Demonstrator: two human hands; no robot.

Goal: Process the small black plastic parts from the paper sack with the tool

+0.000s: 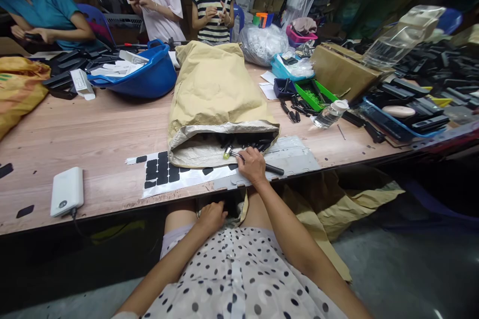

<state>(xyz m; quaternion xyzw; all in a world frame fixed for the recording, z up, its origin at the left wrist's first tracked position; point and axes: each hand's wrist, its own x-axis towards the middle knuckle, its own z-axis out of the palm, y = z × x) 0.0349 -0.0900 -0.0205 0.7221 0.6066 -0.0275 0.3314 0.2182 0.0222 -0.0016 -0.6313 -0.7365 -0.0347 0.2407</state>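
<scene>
While the right hand (pixel 252 163) holds a hammer (pixel 228 152) at the open sack (pixel 220 84) and the left hand (pixel 212 217), grasp indeterminable, lies over the lap (pixel 178 217), a loosened grip could drop the hammer.

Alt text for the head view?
Right hand holding a black-handled, silver-headed hammer at the mouth of a creased tan sack of black parts on a wood-grain table; left hand below table level. Three people opposite.
</scene>
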